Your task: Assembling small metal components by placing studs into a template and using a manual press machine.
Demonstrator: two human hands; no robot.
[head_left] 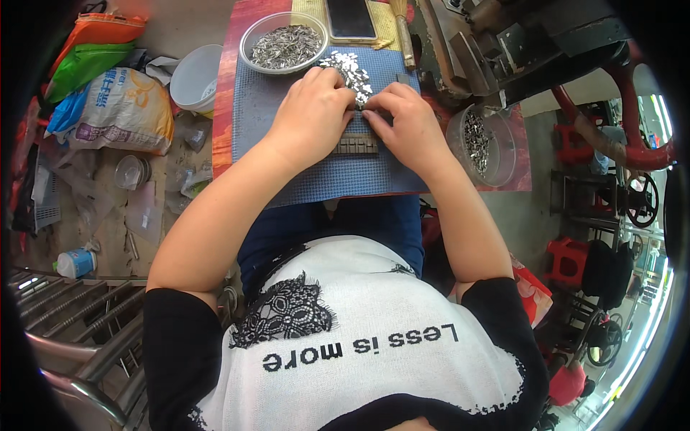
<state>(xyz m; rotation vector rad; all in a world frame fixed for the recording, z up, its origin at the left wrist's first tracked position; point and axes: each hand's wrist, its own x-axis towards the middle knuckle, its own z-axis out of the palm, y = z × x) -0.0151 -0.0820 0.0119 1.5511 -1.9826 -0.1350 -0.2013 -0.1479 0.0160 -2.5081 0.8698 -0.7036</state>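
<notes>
A dark-screened phone (351, 18) lies on a yellow textured sheet (384, 23). To the left, an orange bag (111, 29), a green bag (80, 70) and a printed white sack (118, 115) sit bunched together, near a white tub (192, 77). Metal rails (93, 359) fill the lower left corner; at the right are red stools (566, 260) and a black handwheel (645, 201).

Red tabletop (223, 133) under blue mat (251, 108) with clear bowl (286, 70), loose silvery pieces (350, 70)
</notes>
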